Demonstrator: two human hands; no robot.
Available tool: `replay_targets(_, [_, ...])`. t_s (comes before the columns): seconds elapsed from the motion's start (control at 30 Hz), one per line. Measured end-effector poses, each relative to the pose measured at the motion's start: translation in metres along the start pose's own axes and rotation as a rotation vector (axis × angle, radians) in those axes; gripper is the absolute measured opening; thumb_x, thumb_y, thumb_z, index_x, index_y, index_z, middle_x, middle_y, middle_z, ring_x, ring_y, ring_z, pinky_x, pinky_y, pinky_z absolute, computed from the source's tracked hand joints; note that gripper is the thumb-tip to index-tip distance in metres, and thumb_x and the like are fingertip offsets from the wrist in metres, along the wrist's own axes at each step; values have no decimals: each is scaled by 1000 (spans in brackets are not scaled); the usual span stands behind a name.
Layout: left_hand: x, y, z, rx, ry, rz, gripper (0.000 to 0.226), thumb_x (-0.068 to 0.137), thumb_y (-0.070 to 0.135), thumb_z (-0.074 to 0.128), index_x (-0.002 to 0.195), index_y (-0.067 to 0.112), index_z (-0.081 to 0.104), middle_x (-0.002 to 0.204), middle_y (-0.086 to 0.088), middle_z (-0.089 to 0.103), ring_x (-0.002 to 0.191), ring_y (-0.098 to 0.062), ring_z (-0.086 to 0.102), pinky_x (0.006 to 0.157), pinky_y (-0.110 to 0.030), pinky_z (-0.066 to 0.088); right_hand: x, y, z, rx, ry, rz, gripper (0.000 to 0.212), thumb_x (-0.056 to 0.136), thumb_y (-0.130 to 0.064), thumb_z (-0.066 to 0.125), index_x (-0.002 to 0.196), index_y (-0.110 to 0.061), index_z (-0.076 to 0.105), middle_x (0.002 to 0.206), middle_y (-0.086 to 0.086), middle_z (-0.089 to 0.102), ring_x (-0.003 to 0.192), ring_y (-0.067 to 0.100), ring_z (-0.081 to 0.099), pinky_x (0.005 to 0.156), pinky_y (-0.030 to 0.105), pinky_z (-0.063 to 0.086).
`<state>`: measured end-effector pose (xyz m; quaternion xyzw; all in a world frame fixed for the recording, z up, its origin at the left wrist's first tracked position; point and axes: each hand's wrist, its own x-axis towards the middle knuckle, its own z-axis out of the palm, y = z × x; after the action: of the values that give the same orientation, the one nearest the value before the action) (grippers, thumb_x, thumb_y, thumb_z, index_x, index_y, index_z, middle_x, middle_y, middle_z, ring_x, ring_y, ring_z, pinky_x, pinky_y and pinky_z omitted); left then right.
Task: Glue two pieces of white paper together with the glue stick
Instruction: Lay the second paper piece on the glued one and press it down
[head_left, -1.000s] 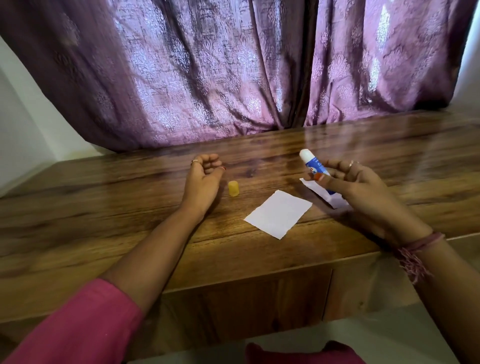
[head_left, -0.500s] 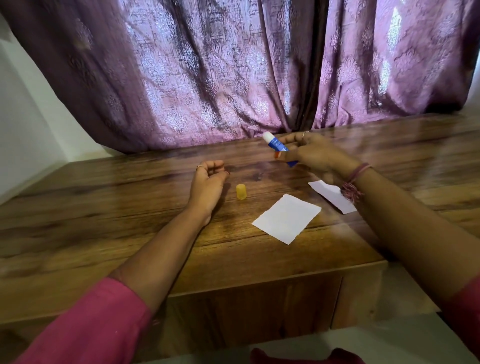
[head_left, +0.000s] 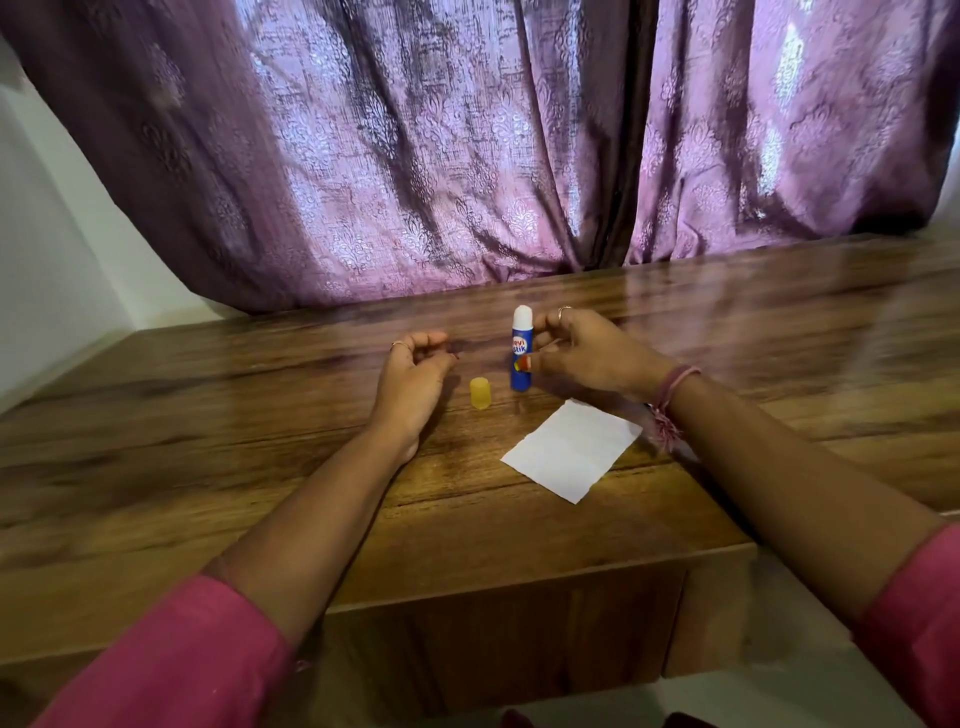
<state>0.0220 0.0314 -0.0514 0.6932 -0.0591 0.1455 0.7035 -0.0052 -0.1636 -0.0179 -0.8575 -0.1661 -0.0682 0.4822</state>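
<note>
glue stick (head_left: 521, 349): upright on the table (head_left: 208, 457), blue body, white glue tip exposed, cap off
right hand (head_left: 587, 353): at 3 o'clock of the glue stick, fingers curled, thumb and fingertips at the tube's side; can't tell whether it grips or just touches
left hand (head_left: 413, 387): at 9 o'clock of the cap, resting on the table, fingers loosely curled, holds nothing
cap (head_left: 480, 393): yellow, standing on the table at 8 o'clock of the glue stick, just beside it, between the two hands
paper (head_left: 571, 449): white sheet flat on the table, at 5 o'clock of the glue stick, near the front edge, right wrist just above its far corner
second paper: only one sheet plainly visible
curtain (head_left: 467, 145): purple, patterned, at 12 o'clock behind the table
sleeves (head_left: 171, 660): pink, both forearms
</note>
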Motion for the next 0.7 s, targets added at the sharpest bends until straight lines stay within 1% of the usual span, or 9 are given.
replay_targets(0.07, [-1, 1, 0, -7, -4, -7, 22, 86, 2, 61, 104, 15, 59, 94, 3, 63, 80, -4, 59, 55, -8, 46, -1, 0, 4, -20, -32, -15, 28, 85, 1, 64, 113, 2, 59, 107, 28, 65, 88, 22, 60, 91, 45, 50])
replay_targets(0.13, [-1, 2, 1, -12, -5, -10, 22, 86, 2, 60, 104, 15, 59, 94, 3, 63, 78, -3, 59, 54, -7, 45, -1, 1, 7, 3, -59, -14, 28, 86, 1, 63, 114, -2, 58, 104, 20, 67, 91, 22, 62, 88, 41, 53])
replay_targets(0.27, [-2, 2, 0, 2, -5, -16, 21, 86, 3, 61, 103, 16, 59, 94, 3, 63, 79, -4, 60, 56, -10, 48, 2, 4, 10, -7, -67, -15, 32, 86, 0, 63, 117, -4, 56, 106, 15, 67, 90, 22, 63, 88, 40, 52])
replay_targets(0.33, [-2, 2, 0, 22, -3, -16, 22, 86, 4, 62, 104, 16, 59, 95, 4, 63, 81, -5, 60, 59, -11, 49, 3, 6, 11, -9, -80, -16, 33, 86, -1, 64, 117, -6, 56, 103, 9, 67, 89, 21, 63, 88, 38, 52])
replay_targets(0.4, [-2, 2, 0, 25, -1, -9, 22, 85, 3, 61, 104, 15, 59, 94, 5, 63, 80, -4, 59, 57, -9, 48, 3, 7, 11, -4, -90, -13, 32, 86, -2, 64, 116, -11, 56, 101, 5, 67, 90, 22, 64, 87, 36, 52])
replay_targets(0.53, [-2, 2, 1, 32, -3, -1, 22, 85, 2, 61, 103, 15, 59, 92, 5, 63, 78, -2, 59, 55, -7, 45, 2, 6, 12, 9, -92, 4, 34, 87, -3, 63, 120, -10, 54, 99, 6, 67, 88, 22, 63, 85, 36, 51])
replay_targets(0.57, [-2, 2, 1, 32, -4, -3, 22, 85, 2, 61, 103, 15, 59, 92, 5, 63, 78, -2, 59, 55, -7, 45, 1, 5, 12, 5, -90, 4, 35, 88, -3, 63, 121, -9, 53, 98, 5, 66, 87, 21, 62, 83, 34, 51])
replay_targets(0.63, [-2, 1, 0, 21, -9, -13, 21, 85, 2, 61, 100, 16, 60, 92, 5, 63, 78, -1, 59, 55, -8, 46, 0, 4, 12, 10, -98, 0, 36, 88, -2, 62, 122, -10, 52, 96, 2, 64, 84, 18, 60, 79, 27, 51])
replay_targets(0.7, [-1, 1, 0, 24, -12, -17, 21, 84, 3, 62, 98, 18, 60, 94, 3, 64, 80, -3, 60, 59, -11, 47, -1, 2, 13, 35, -105, -2, 40, 87, 0, 62, 124, -8, 50, 101, 5, 63, 84, 17, 61, 79, 25, 51])
